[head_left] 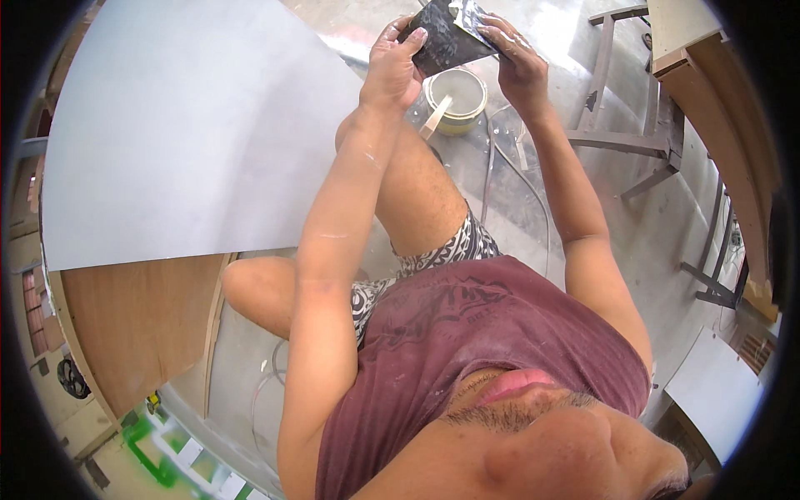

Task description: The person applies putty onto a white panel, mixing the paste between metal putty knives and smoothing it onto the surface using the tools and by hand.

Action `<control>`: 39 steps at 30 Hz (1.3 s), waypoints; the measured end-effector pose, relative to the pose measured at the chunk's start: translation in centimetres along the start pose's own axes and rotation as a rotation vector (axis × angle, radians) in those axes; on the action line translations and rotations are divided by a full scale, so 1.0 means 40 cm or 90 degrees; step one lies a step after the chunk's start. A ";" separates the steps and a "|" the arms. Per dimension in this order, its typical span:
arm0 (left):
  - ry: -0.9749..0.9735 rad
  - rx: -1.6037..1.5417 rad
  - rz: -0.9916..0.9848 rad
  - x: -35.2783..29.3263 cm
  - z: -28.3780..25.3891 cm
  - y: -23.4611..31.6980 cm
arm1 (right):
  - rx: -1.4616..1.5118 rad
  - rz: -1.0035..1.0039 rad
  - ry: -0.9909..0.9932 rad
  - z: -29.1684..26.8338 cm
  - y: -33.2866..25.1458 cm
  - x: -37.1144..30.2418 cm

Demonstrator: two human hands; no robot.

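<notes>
Up at the top edge, my left hand [394, 71] is closed on the left side of a flat black plate [448, 42] marked with pale smears. Opposite it, my right hand [518, 60] grips a thin scraper [472, 18] coated in white paste, its blade against the plate's upper right. White residue dots the fingers of both hands. Part of the scraper lies behind the fingers and out of frame. Just below the plate stands a round tub [458, 123] with whitish contents. A flat wooden stick [437, 115] leans in it, sticking out over the near rim.
A large white panel [183, 133] with a brown wooden side [142, 325] fills the left. Cables [523, 179] trail across the grey floor beside the tub. Dark metal frames [621, 143] and a wooden cabinet piece [725, 125] stand at right. Green-and-white items [179, 454] are lower left.
</notes>
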State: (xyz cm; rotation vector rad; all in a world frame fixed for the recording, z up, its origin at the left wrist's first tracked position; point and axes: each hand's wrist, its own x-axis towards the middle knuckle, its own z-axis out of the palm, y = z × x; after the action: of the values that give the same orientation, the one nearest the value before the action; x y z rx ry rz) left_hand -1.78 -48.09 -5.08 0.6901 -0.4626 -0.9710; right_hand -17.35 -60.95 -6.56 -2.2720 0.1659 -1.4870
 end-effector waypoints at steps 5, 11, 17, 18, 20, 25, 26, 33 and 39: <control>-0.005 -0.013 0.001 -0.018 0.017 0.002 | -0.096 -0.022 0.011 -0.008 0.038 -0.010; 0.053 -0.034 0.043 -0.015 -0.011 0.011 | 0.478 0.476 0.178 0.025 -0.001 -0.030; 0.068 0.003 0.048 0.003 0.017 -0.008 | 0.679 0.466 0.181 -0.006 -0.075 0.023; 0.068 0.015 0.071 0.009 0.016 -0.015 | 0.607 0.460 0.123 -0.015 -0.082 0.026; 0.078 0.110 0.076 0.022 0.030 -0.026 | 0.439 0.459 -0.024 -0.046 -0.066 0.013; 0.091 0.161 0.057 -0.022 -0.043 0.014 | 0.311 0.536 -0.297 -0.052 -0.104 0.029; 0.068 0.162 0.061 -0.026 -0.029 0.010 | 0.365 0.563 -0.288 -0.065 -0.096 0.023; 0.148 0.006 0.076 0.045 -0.098 0.032 | 0.333 0.628 0.089 -0.134 -0.085 -0.095; 0.189 0.066 0.128 -0.018 -0.216 0.203 | 0.475 0.757 0.229 -0.188 -0.080 -0.195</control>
State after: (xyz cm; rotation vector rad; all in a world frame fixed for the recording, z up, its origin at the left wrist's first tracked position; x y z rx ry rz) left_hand 8.15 -41.61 -5.38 0.8491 -0.3147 -0.6466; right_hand -27.80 -57.64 -9.29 -0.9291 0.7554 -0.9772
